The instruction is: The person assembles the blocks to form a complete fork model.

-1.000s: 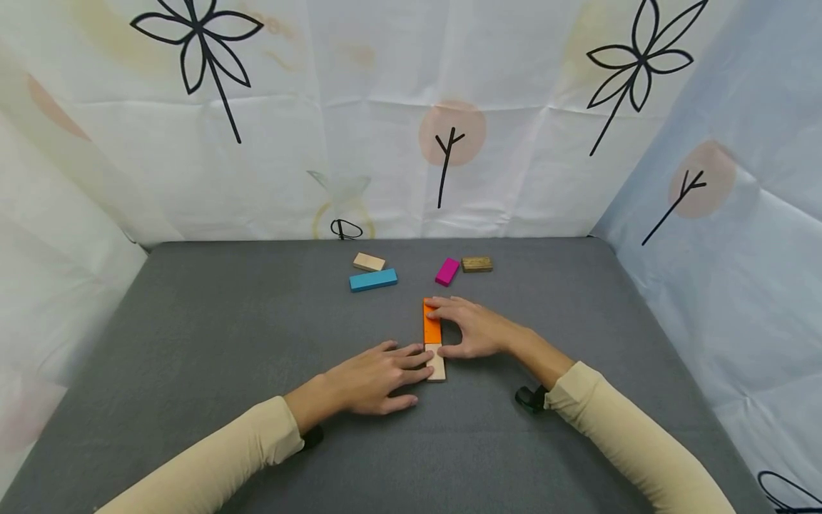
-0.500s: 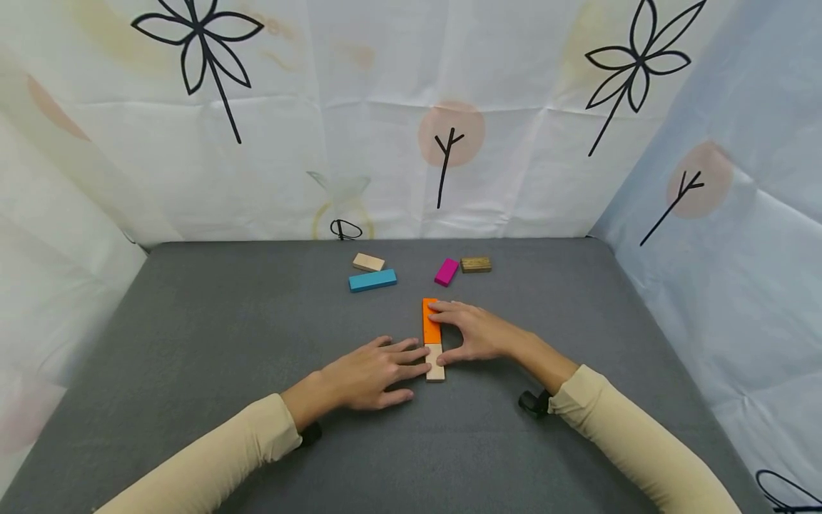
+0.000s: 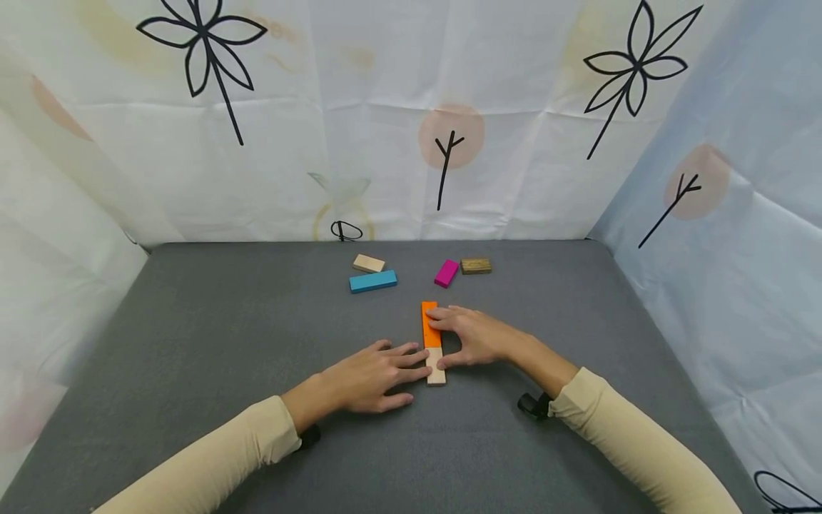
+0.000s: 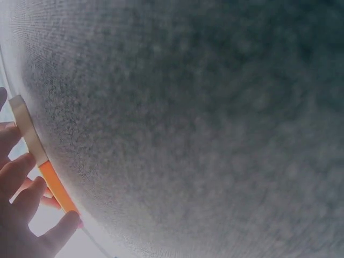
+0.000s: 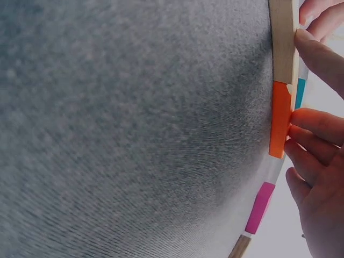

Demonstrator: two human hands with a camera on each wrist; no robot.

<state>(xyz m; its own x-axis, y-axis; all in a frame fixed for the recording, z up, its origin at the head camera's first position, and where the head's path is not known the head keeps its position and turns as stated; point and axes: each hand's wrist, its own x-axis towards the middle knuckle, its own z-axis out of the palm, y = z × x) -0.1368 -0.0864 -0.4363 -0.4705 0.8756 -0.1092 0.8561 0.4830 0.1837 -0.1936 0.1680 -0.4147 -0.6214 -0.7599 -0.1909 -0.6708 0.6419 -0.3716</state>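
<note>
An orange wooden block (image 3: pixel 432 338) and a plain light wooden block (image 3: pixel 436 379) lie end to end in a line on the grey table. My left hand (image 3: pixel 375 376) comes from the left with fingers spread, its fingertips at the plain block's left edge and top. From the other side, my right hand (image 3: pixel 480 338) has its fingertips on the orange block and its thumb on the plain one. The right wrist view shows the seam between the orange block (image 5: pixel 279 119) and the plain block (image 5: pixel 282 45), with the right fingers along their tops.
Farther back on the grey table (image 3: pixel 257 321) lie a blue block (image 3: pixel 373 281) beside a small light wood block (image 3: pixel 369 263). To their right are a magenta block (image 3: pixel 446 273) and a brown block (image 3: pixel 476 266). Printed white cloth (image 3: pixel 385 107) hangs behind and at the sides.
My left hand has drawn back slightly to the left, and its fingertips cover less of the plain block. The right fingertips have slid a little down the orange block.
</note>
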